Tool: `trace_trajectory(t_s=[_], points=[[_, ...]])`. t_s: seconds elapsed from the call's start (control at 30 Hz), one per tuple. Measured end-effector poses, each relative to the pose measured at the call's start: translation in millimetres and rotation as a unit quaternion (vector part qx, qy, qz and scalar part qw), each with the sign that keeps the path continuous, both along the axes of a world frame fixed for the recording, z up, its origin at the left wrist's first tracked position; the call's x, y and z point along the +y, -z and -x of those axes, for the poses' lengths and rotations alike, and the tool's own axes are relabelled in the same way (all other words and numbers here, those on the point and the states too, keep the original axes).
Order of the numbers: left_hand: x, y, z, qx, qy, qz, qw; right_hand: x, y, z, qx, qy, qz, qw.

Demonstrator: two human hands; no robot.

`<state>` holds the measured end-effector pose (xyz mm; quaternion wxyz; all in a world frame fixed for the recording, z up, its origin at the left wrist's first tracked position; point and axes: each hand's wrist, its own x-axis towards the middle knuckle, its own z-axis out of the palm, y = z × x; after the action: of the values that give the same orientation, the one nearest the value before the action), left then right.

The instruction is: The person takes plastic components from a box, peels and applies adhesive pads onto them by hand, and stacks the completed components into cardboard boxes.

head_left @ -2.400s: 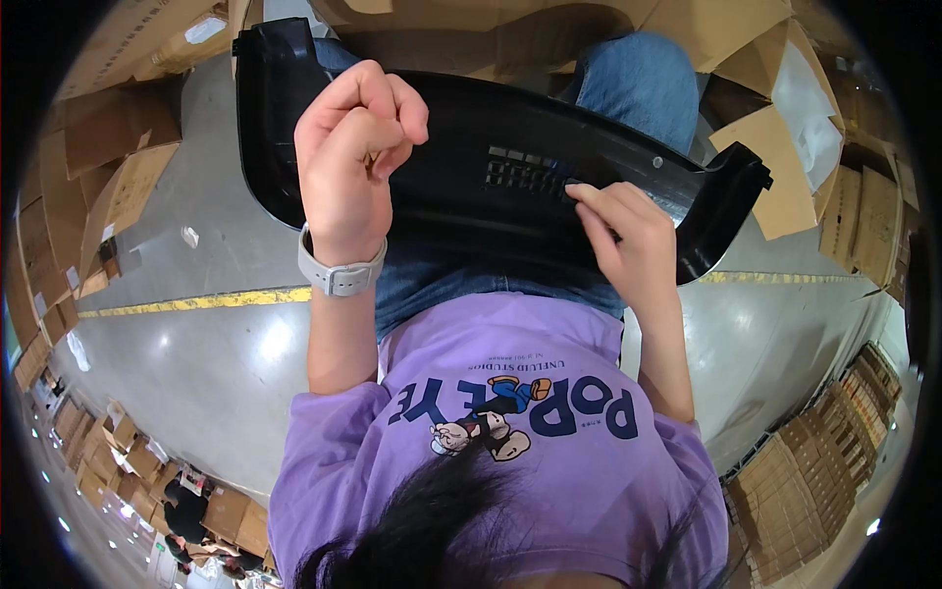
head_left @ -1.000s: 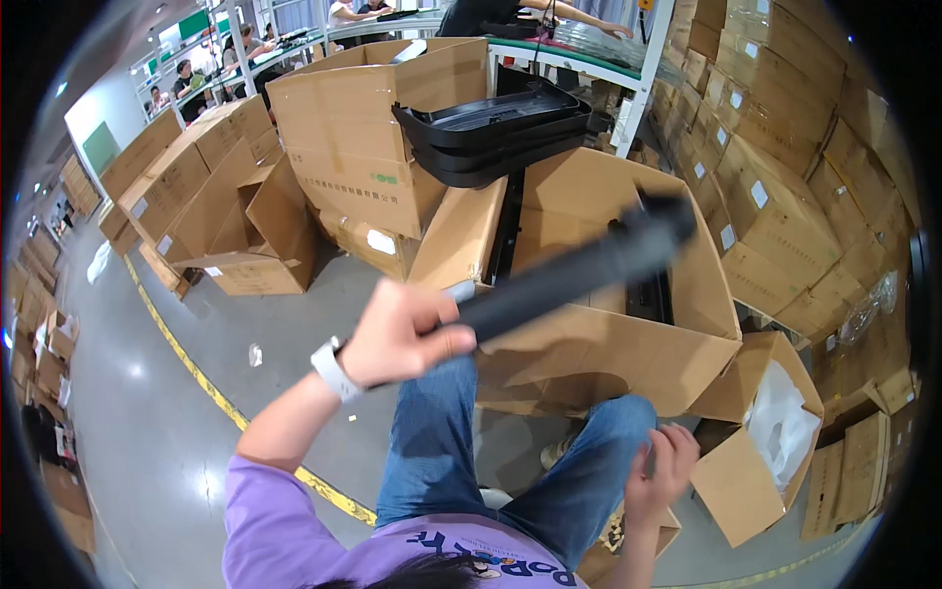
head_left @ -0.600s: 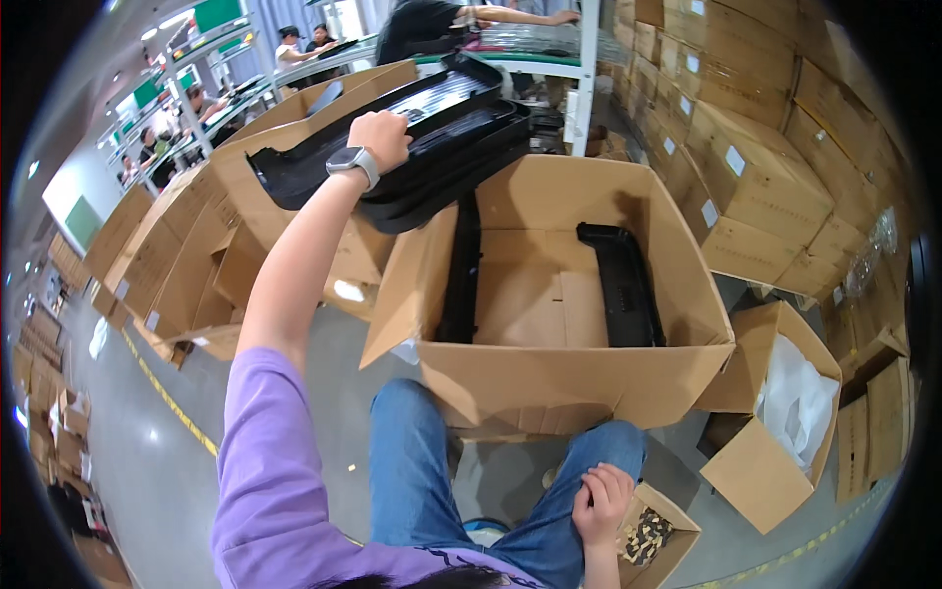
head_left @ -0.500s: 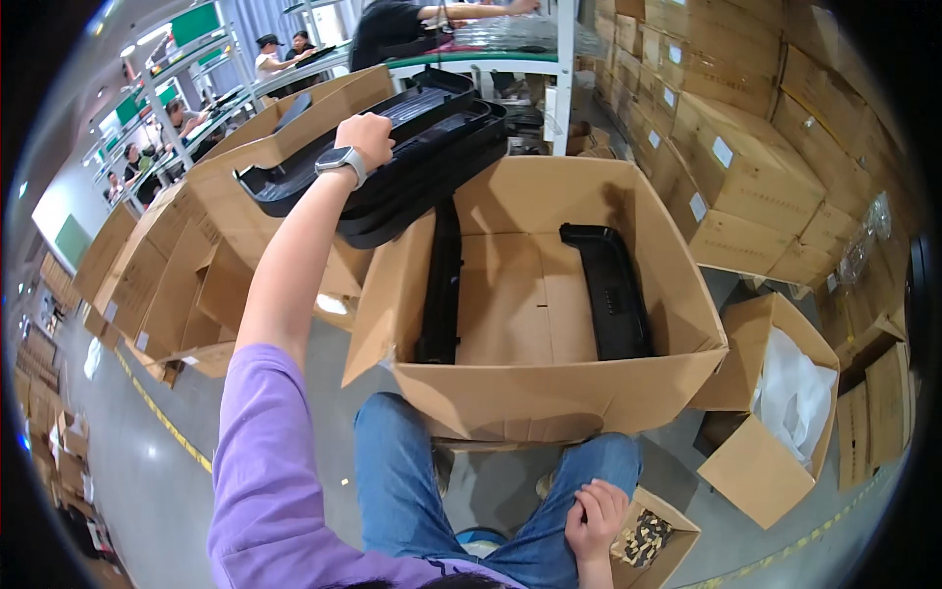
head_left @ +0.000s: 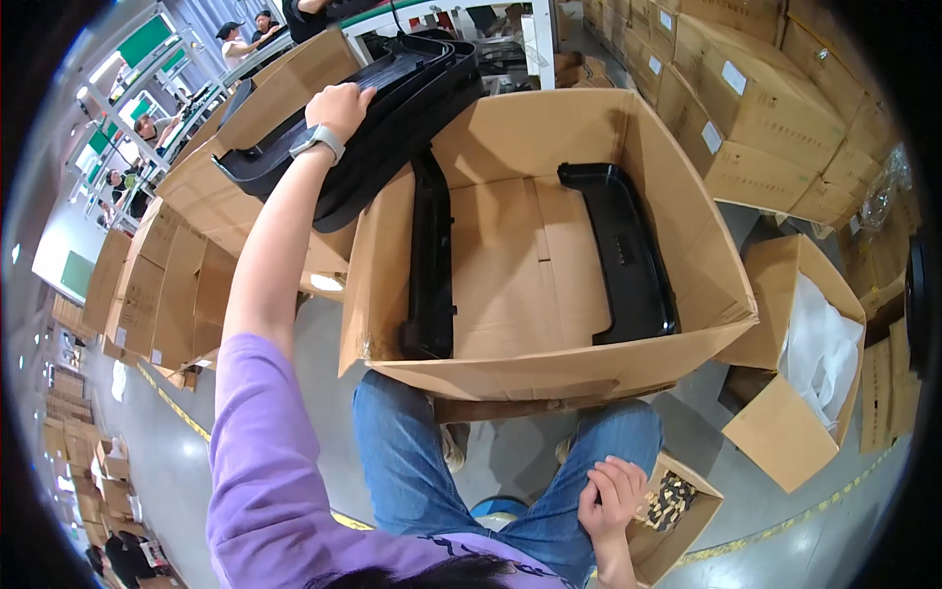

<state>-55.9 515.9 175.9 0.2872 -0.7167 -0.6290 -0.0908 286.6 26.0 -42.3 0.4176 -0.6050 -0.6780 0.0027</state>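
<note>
At the upper left, a stack of long black plastic trays with raised rims lies tilted beside a large open carton. My left hand reaches over it, fingers curled onto the upper tray; the fingertips are partly hidden. Inside the carton, one long black plastic part stands along the left wall. Another black plastic part, with a bent end, leans at the right wall. My right hand lies by my right knee, fingers loosely bent and holding nothing.
A small carton with black and tan pieces sits by my right leg. An open carton with white plastic film stands farther right. Stacked cartons fill the right back. More open cartons stand left; people work at benches behind.
The view has shifted down, so the big carton sits higher and shows more of its inside. My left hand stays on the black trays; my right hand remains by my knee.
</note>
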Motion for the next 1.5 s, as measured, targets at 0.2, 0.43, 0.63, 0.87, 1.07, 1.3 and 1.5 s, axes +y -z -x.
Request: trace_trajectory(t_s=[0.2,0.43,0.63,0.87,1.07,1.3,1.5], points=[[-69,71,-96,-0.141,0.213,0.129,0.958,14,-8,2,0.002,0.017,-0.005,1.0],[-111,240,-260,-0.295,0.133,0.703,0.633,20,-1,12,0.023,0.027,-0.002,0.999],[-67,398,-314,-0.303,0.023,0.623,0.721,8,4,-1,0.108,0.081,0.004,0.991],[-201,330,-352,-0.209,0.08,0.676,0.702,-35,83,-112,0.449,0.418,-0.043,0.789],[-67,234,-261,-0.301,0.145,0.584,0.74,-101,332,-202,0.337,0.491,0.312,0.74],[-141,86,-153,-0.109,-0.004,0.448,0.887,-57,441,-171,0.292,0.541,0.409,0.674],[-229,77,-68,-0.185,0.195,0.261,0.927,-36,449,-175,0.256,0.575,0.458,0.628]])
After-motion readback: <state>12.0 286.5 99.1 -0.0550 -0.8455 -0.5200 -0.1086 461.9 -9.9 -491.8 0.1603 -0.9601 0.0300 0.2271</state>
